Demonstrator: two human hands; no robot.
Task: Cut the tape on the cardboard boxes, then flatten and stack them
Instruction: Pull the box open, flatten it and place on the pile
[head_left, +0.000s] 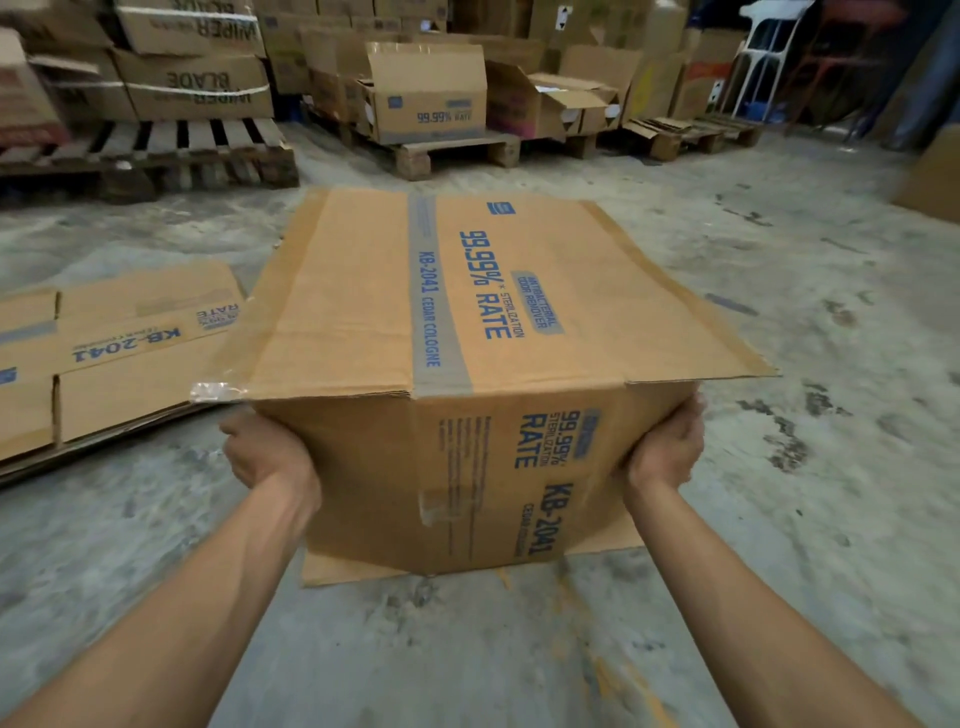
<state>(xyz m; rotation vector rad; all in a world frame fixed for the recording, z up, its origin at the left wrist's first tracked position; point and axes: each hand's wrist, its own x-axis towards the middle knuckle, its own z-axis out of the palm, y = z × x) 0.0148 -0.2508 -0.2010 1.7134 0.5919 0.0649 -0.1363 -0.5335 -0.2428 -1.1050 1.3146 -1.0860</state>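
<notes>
the box (467, 374) sits between both hands: left hand (265, 452) and right hand (667, 447) grip its near corners, flattened stack (119, 348) lying to the left on the floor.

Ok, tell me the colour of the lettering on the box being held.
Blue, on the brown cardboard box; head view shows it.
</notes>
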